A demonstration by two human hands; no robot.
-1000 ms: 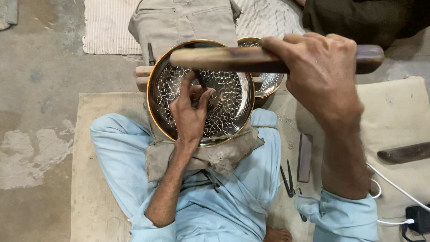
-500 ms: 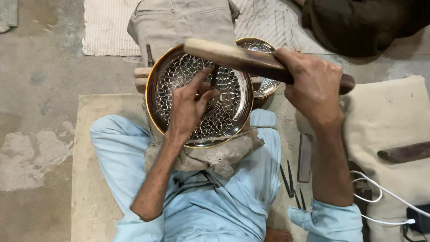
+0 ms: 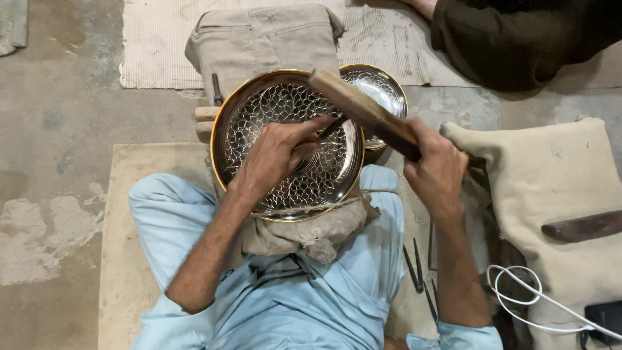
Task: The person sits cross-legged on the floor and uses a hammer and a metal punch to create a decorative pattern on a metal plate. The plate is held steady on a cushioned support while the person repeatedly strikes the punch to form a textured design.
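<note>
Your right hand (image 3: 435,170), clamped on the wooden mallet (image 3: 363,111), has swung it down onto the chisel (image 3: 332,127) that your left hand (image 3: 275,159) pinches against the engraved brass tray (image 3: 259,104).

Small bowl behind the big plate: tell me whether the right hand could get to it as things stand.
Probably not freely: the right hand is closed around a wooden mallet, which lies across the small bowl. The bowl is close, but the grip is occupied.

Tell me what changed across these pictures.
The wooden mallet in the right hand swung from level above the plate to angled down onto the chisel. The left hand still holds the chisel against the engraved plate; the small bowl stayed put.
</note>
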